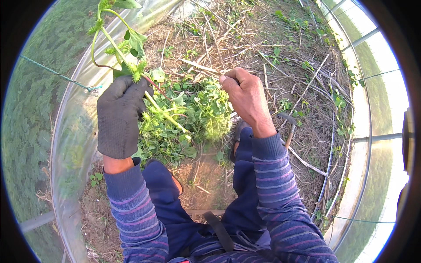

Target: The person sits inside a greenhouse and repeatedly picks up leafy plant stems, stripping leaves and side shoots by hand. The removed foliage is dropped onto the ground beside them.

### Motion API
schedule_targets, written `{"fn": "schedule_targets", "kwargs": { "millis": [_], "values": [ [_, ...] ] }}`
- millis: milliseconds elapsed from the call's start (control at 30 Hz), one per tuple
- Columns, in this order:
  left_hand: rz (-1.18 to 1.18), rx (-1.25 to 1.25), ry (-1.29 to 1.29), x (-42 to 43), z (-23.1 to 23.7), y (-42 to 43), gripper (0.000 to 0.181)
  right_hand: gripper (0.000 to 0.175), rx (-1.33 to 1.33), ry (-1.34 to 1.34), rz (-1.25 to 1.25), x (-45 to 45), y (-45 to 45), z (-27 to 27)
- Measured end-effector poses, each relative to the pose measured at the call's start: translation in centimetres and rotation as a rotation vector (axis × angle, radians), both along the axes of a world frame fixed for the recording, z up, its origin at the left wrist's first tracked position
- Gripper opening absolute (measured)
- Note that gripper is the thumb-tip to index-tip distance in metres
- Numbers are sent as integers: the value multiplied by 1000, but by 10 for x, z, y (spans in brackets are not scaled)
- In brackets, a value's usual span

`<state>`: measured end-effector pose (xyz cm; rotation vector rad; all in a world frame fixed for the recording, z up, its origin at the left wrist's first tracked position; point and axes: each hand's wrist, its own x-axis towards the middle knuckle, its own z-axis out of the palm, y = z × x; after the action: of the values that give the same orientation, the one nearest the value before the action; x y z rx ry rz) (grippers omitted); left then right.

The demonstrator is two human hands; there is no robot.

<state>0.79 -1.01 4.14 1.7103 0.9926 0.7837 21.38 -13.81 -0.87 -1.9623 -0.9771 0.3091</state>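
My left hand, in a dark work glove, is closed around the green stem of a plant with spiky burs. The stem slants through the grip, with leaves and more burs above the hand and a bare end at lower right. My right hand is bare, thumb and forefinger pinched together. A dry stalk ends at those fingertips in the picture; whether they hold it or anything small is hidden. Below and between the hands lies a heap of green vines and leaves on the ground.
A sickle with a wooden handle lies right of my right foot. Clear plastic sheeting curves along the left. Dry stalks litter the soil ahead. Metal framing and plastic film stand at right. A green cord is tied at left.
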Motion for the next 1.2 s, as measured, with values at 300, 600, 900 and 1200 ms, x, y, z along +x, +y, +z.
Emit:
{"fn": "schedule_targets", "kwargs": {
  "millis": [300,600,900,1200],
  "values": [
    [-20,-48,-18,-1,-2,3,18,23,-5,2,-28,5,-3,0],
    [-23,-57,-41,0,-3,3,18,25,-9,49,-38,6,-3,-1],
    [-25,-78,-56,2,-2,0,17,26,-6,51,-38,6,-4,0],
    [-44,-30,-23,3,-4,0,23,25,-11,50,-44,7,-4,0]
  ]
}}
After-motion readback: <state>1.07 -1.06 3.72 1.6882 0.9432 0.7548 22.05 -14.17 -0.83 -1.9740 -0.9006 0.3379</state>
